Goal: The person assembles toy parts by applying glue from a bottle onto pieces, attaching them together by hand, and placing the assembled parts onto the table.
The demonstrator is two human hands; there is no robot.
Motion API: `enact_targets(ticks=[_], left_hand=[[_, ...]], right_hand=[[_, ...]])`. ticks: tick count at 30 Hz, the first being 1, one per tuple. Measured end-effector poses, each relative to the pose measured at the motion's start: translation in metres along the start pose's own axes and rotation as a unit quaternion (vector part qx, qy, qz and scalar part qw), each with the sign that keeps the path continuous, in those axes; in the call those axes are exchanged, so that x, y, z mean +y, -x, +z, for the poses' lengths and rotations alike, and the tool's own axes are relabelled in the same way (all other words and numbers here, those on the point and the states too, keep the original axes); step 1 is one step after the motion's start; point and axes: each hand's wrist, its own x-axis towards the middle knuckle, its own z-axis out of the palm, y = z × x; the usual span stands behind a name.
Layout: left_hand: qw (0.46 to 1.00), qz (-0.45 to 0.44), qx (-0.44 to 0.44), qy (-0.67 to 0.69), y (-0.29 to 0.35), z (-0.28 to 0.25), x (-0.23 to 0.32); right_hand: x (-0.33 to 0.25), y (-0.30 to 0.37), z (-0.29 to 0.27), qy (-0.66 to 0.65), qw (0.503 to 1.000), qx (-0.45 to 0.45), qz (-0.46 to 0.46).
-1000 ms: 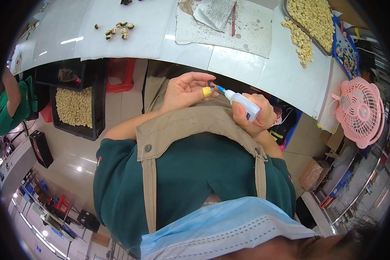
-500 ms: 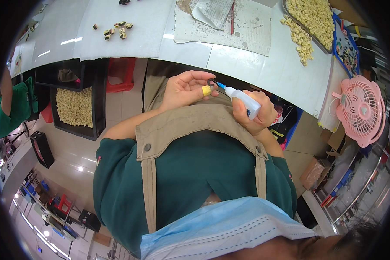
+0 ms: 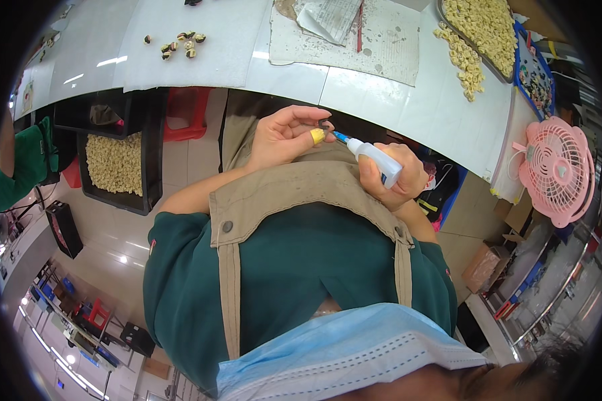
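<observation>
Over my lap, just short of the table edge, my left hand (image 3: 284, 136) pinches a small dark curved piece (image 3: 324, 124) between thumb and fingers. Yellow tape (image 3: 318, 136) wraps that thumb. My right hand (image 3: 398, 175) is closed around a white squeeze bottle (image 3: 376, 160) with a blue nozzle (image 3: 341, 137). The nozzle tip points left and sits right by the dark piece; whether they touch I cannot tell. Several small dark-and-cream pieces (image 3: 180, 45) lie on the white sheet ahead to the left.
A tray of pale yellow pieces (image 3: 481, 33) stands far right, some spilled beside it. Next to it are a blue tray (image 3: 535, 70) and a pink fan (image 3: 556, 170). Stained cardboard (image 3: 388, 50) holds papers. At left, a black crate (image 3: 152, 177) contains pale pieces; a co-worker's green sleeve (image 3: 23, 164) shows.
The dark piece has turned in my left fingers. The bottle's nozzle has dipped slightly, to the piece's lower side; both hands stay in nearly the same place.
</observation>
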Motion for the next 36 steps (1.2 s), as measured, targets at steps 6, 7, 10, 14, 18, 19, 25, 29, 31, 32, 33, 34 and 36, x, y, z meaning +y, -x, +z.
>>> enact_targets(ticks=[6,7,10,14,18,19,25,29,31,32,33,34,36], left_hand=[[1.0,0.007,-0.004,0.0,0.0,-0.001,-0.001],[1.0,0.009,-0.005,0.001,-0.001,-0.001,-0.002],[1.0,0.009,-0.007,0.006,-0.001,-0.001,-0.002],[1.0,0.016,-0.009,0.008,-0.001,-0.003,-0.004],[1.0,0.007,-0.003,0.002,-0.001,-0.003,-0.003],[1.0,0.007,-0.003,0.002,-0.001,-0.003,-0.003],[1.0,0.014,-0.002,0.013,-0.001,-0.005,-0.004],[1.0,0.015,0.0,0.01,-0.002,-0.008,-0.006],[1.0,-0.005,0.001,0.018,-0.004,-0.009,-0.004],[0.999,-0.024,0.004,0.025,-0.005,-0.008,-0.002],[0.999,-0.025,-0.004,0.023,-0.007,-0.008,0.001],[0.998,-0.053,0.009,0.031,-0.009,-0.007,0.005],[0.993,-0.095,0.017,0.065,-0.012,-0.007,0.011]], right_hand=[[0.0,0.0,0.001,0.007,1.0,-0.006,-0.002],[0.0,0.0,0.001,0.007,1.0,-0.01,-0.002],[0.001,0.0,0.002,0.002,1.0,-0.015,0.0],[0.001,0.0,0.001,0.015,1.0,-0.007,-0.006],[0.0,-0.001,0.0,0.018,1.0,-0.015,0.009],[0.001,-0.001,0.001,0.014,1.0,-0.014,0.005],[0.01,0.002,-0.002,-0.017,0.999,0.031,0.015],[0.036,-0.021,0.012,-0.01,0.983,0.169,0.068],[0.056,-0.042,0.019,-0.146,0.946,0.17,0.236],[0.073,-0.05,0.019,-0.112,0.951,0.123,0.259],[0.087,-0.057,0.019,-0.077,0.953,0.078,0.282],[0.09,-0.063,0.021,-0.066,0.948,0.055,0.307],[0.108,-0.07,0.028,0.058,0.957,0.025,0.284]])
